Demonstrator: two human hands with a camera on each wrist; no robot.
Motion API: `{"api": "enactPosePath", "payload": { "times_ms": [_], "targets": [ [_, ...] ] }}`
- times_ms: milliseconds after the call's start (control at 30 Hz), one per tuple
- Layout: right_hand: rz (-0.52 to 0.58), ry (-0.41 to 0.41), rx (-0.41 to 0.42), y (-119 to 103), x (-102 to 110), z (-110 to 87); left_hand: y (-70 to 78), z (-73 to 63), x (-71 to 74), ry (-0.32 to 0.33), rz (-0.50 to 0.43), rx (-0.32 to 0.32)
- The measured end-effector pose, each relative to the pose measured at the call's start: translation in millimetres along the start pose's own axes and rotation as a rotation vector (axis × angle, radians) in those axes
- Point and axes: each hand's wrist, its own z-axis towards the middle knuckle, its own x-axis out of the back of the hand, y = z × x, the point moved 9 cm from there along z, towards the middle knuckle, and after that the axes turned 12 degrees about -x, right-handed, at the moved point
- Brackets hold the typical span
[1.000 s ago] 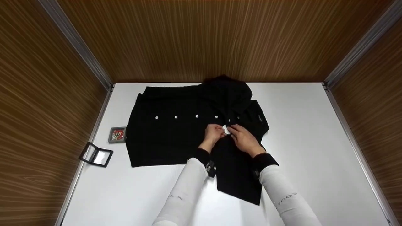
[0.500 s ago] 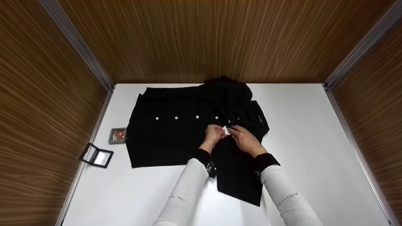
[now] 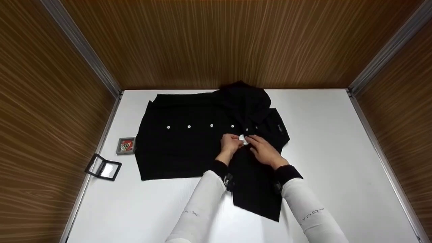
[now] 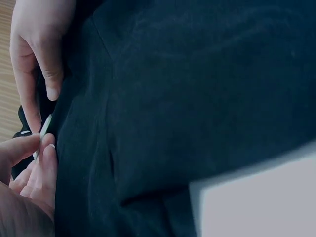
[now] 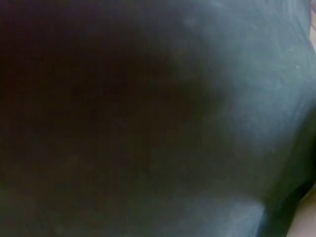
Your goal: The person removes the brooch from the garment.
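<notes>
A black shirt (image 3: 179, 152) lies spread on the white table, with several white buttons in a row along it. Over its front, my left hand (image 3: 231, 145) pinches a small, round white badge (image 3: 242, 138) by the edge. In the left wrist view the badge (image 4: 46, 124) appears edge-on, thin, between thumb and fingers. My right hand (image 3: 265, 152) lies on the shirt from the other side, its extended fingers right at the badge's edge and its thumb apart. The right wrist view holds mostly dark, blurred cloth (image 5: 237, 113).
Left of the shirt sits a grey square box (image 3: 127, 145) with a red and white item inside. Nearer the left edge an open black-framed case (image 3: 104, 167) with clear panes rests on the table (image 3: 324, 141). Wood-grain panels (image 3: 216, 44) enclose the back and sides.
The badge tilts slightly between the fingers, and the right hand and forearm shift a little to the right. The shirt stays in place.
</notes>
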Motion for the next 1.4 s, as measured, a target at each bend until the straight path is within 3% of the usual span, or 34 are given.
{"api": "enactPosePath", "payload": {
  "times_ms": [167,300,500,700,833,1033,1400],
  "targets": [
    [0.014,-0.022,-0.024,1.9,-0.6,0.5,-1.4,0.4,1.2,0.046,-0.026,0.001],
    [0.021,-0.029,-0.04,4.2,-2.1,0.6,1.9,0.5,3.3,0.068,0.054,-0.058],
    [0.033,-0.052,-0.072,7.0,-5.0,-0.3,14.2,1.0,0.0,0.013,0.239,-0.185],
    [0.053,-0.085,-0.111,10.1,-6.3,-0.3,20.9,2.1,-3.6,-0.028,0.301,-0.25],
    [0.074,-0.083,-0.114,11.3,-6.2,0.1,26.6,3.0,-7.4,-0.078,0.396,-0.293],
    [0.11,-0.054,-0.071,9.3,-5.3,0.9,30.2,2.9,-12.0,-0.162,0.462,-0.285],
    [0.063,-0.044,-0.127,14.2,-5.6,1.5,28.2,-0.6,-8.8,-0.154,0.534,-0.208]
  ]
}}
